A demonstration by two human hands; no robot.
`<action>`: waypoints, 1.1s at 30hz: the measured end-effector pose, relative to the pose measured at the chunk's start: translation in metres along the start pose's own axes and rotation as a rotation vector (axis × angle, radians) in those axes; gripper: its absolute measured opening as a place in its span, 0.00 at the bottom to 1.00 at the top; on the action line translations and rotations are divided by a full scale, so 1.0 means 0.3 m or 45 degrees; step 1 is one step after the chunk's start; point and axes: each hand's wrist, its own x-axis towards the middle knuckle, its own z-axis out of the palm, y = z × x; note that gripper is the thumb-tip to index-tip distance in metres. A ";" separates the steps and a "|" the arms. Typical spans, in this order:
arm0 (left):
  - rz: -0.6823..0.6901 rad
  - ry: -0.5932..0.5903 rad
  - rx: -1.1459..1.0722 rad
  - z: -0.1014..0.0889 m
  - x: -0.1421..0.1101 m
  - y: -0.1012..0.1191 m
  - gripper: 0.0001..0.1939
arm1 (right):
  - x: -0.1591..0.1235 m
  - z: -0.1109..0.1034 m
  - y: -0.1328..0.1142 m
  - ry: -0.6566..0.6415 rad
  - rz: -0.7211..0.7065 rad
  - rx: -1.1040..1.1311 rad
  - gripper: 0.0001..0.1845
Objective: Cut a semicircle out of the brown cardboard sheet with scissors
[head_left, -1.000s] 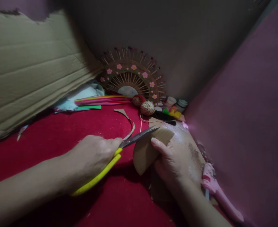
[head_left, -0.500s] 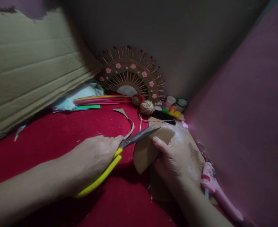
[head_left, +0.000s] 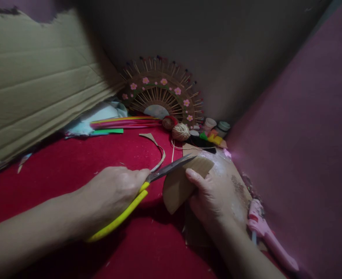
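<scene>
Above the red cloth [head_left: 72, 155], the right hand [head_left: 211, 193] pinches cardboard [head_left: 178, 186], likely steadying it for scissors [head_left: 121, 219] in the left hand's [head_left: 115, 192] curled fingers.

Dim, soft blur, heavy shadows, faint glare at right

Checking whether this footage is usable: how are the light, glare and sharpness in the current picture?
Head view: dim overall, the back wall nearly black; deep shadow on the red cloth beneath the hands; a whitish sheen on the cardboard sheet at right; the fan looks soft, its stick tips hard to separate.
</scene>
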 end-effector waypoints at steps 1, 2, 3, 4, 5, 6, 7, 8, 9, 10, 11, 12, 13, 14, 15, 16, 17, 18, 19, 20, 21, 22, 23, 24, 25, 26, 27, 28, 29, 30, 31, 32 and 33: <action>0.005 -0.040 0.053 -0.003 0.001 0.000 0.15 | 0.000 0.000 0.000 0.007 -0.005 -0.009 0.26; 0.005 -0.074 0.097 -0.006 0.002 0.002 0.15 | 0.000 0.000 0.000 0.015 -0.010 -0.017 0.25; 0.008 -0.092 0.129 -0.009 0.002 0.003 0.15 | 0.000 0.000 0.000 0.020 -0.015 -0.024 0.25; 0.017 -0.099 0.140 -0.012 0.003 0.005 0.15 | 0.001 0.000 0.001 0.024 -0.023 -0.028 0.24; 0.025 -0.097 0.145 -0.013 0.003 0.006 0.15 | 0.002 0.000 0.002 0.025 -0.031 -0.029 0.24; 0.031 -0.092 0.148 -0.014 0.002 0.007 0.15 | 0.003 -0.001 0.002 0.023 -0.034 -0.028 0.23; 0.030 -0.085 0.151 -0.014 0.002 0.007 0.15 | 0.004 -0.002 0.003 0.018 -0.030 -0.025 0.21; 0.028 -0.077 0.153 -0.014 0.001 0.006 0.15 | 0.004 -0.003 0.004 0.012 -0.024 -0.021 0.20; 0.027 -0.067 0.152 -0.013 0.000 0.005 0.15 | 0.005 -0.004 0.004 0.008 -0.021 -0.016 0.19; 0.031 -0.057 0.152 -0.011 -0.001 0.004 0.15 | 0.005 -0.005 0.004 0.007 -0.019 -0.012 0.19; 0.036 -0.044 0.156 -0.010 -0.002 0.002 0.14 | 0.005 -0.006 0.005 0.006 -0.020 -0.012 0.19; 0.046 -0.033 0.161 -0.009 -0.002 0.001 0.14 | 0.005 -0.007 0.005 0.007 -0.022 -0.014 0.19; 0.057 -0.023 0.168 -0.008 -0.002 -0.001 0.14 | 0.006 -0.008 0.005 0.005 -0.025 -0.017 0.19; 0.063 -0.015 0.177 -0.007 -0.002 -0.002 0.15 | 0.006 -0.009 0.005 -0.001 -0.020 -0.022 0.19; 0.064 -0.011 0.186 -0.007 -0.002 -0.003 0.15 | 0.007 -0.009 0.005 -0.006 -0.010 -0.029 0.19; 0.064 -0.011 0.192 -0.007 -0.002 -0.003 0.14 | 0.008 -0.010 0.005 -0.007 0.003 -0.037 0.18; 0.065 -0.013 0.194 -0.007 -0.002 -0.004 0.14 | 0.009 -0.010 0.005 -0.004 0.012 -0.044 0.18; 0.070 -0.018 0.193 -0.007 -0.002 -0.004 0.13 | 0.009 -0.010 0.004 0.004 0.016 -0.053 0.18; 0.074 -0.022 0.192 -0.007 -0.003 -0.005 0.12 | 0.009 -0.010 0.003 0.015 0.016 -0.061 0.18; 0.079 -0.023 0.192 -0.008 -0.003 -0.006 0.11 | 0.009 -0.009 0.002 0.024 0.013 -0.067 0.18; 0.085 -0.020 0.194 -0.008 -0.003 -0.007 0.11 | 0.008 -0.009 0.001 0.030 0.008 -0.067 0.18; 0.085 -0.013 0.199 -0.008 -0.004 -0.008 0.11 | 0.007 -0.009 0.000 0.031 0.007 -0.062 0.18; 0.087 -0.003 0.207 -0.008 -0.004 -0.010 0.11 | 0.006 -0.009 -0.001 0.025 0.013 -0.054 0.17; 0.093 0.006 0.214 -0.008 -0.004 -0.011 0.12 | 0.005 -0.009 -0.001 0.015 0.026 -0.047 0.17; 0.104 0.017 0.223 -0.009 -0.004 -0.013 0.13 | 0.005 -0.010 -0.001 0.004 0.036 -0.041 0.17; 0.115 0.024 0.233 -0.010 -0.004 -0.014 0.14 | 0.005 -0.011 -0.001 -0.005 0.042 -0.039 0.17; 0.124 0.030 0.246 -0.013 -0.005 -0.014 0.14 | 0.005 -0.012 -0.001 -0.006 0.046 -0.043 0.17; 0.129 0.029 0.254 -0.016 -0.005 -0.013 0.14 | 0.006 -0.013 0.000 0.001 0.040 -0.047 0.17; 0.132 0.025 0.256 -0.019 -0.006 -0.011 0.15 | 0.007 -0.014 0.001 0.010 0.029 -0.051 0.17; 0.132 0.018 0.255 -0.022 -0.006 -0.009 0.15 | 0.008 -0.015 0.002 0.021 0.018 -0.052 0.17; 0.131 0.011 0.253 -0.024 -0.006 -0.006 0.16 | 0.009 -0.016 0.003 0.030 0.010 -0.053 0.16; 0.134 0.010 0.247 -0.025 -0.007 -0.004 0.16 | 0.009 -0.017 0.003 0.041 0.001 -0.053 0.16; 0.138 0.021 0.243 -0.024 -0.007 -0.003 0.16 | 0.010 -0.017 0.003 0.051 -0.012 -0.050 0.16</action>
